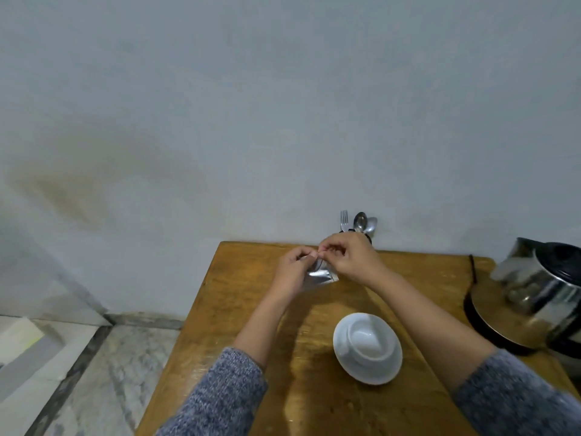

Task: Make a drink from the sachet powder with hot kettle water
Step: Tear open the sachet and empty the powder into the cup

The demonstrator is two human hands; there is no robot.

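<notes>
A small silver sachet [319, 275] hangs above the far part of the wooden table [239, 309]. My left hand [290, 273] and my right hand [350, 258] both pinch its top edge, fingertips close together. A white cup [366, 338] stands on a white saucer [386, 369] nearer to me, under my right forearm's left side. A steel kettle [540, 287] with a black lid sits on its base at the table's right edge.
A fork [344, 219] and spoons [361, 221] stand in a holder against the grey wall, partly hidden behind my right hand. The table's left edge drops to a marble floor [103, 372]. A pale object [22, 335] lies on the floor at far left.
</notes>
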